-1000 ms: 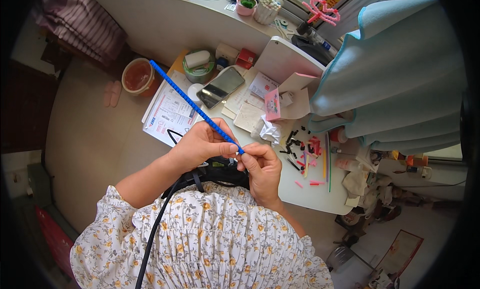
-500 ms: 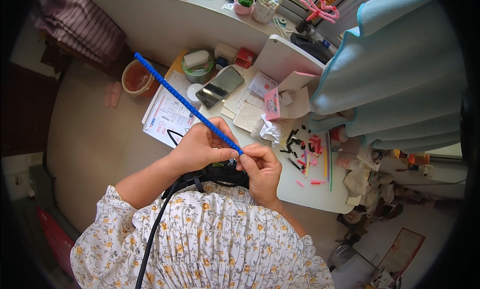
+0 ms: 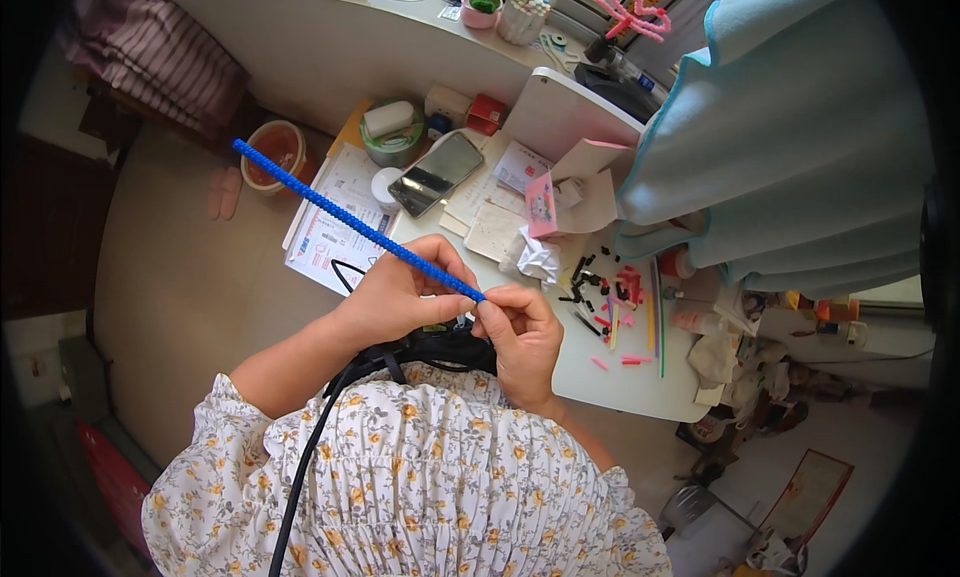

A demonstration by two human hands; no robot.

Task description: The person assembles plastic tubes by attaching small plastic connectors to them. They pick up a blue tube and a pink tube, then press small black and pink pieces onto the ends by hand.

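A long, straight blue stick with a ridged, knobbly surface [image 3: 340,214] slants from the upper left down to my fingers. My left hand [image 3: 410,289] is closed round its lower part, the thumb lying along it. At the lower end, the thumb and forefinger of my right hand [image 3: 522,329] pinch the tip, right against the left thumb. The tip itself is mostly covered by the fingers. Both hands are in front of my body, before the near edge of the white table [image 3: 590,382]. The stick's far end sticks out over the floor, near an orange-red bucket [image 3: 272,157].
On the table lie small black, pink and red pieces [image 3: 610,297], thin coloured sticks [image 3: 656,317], crumpled white paper [image 3: 538,257], an open pink box [image 3: 542,205], a phone [image 3: 437,174] and papers [image 3: 345,217]. A pale blue curtain [image 3: 790,147] hangs at the right. A black cable [image 3: 312,447] crosses my front.
The blue stick has tilted flatter, its far end swinging down and to the left. Both hands keep their grip in nearly the same place.
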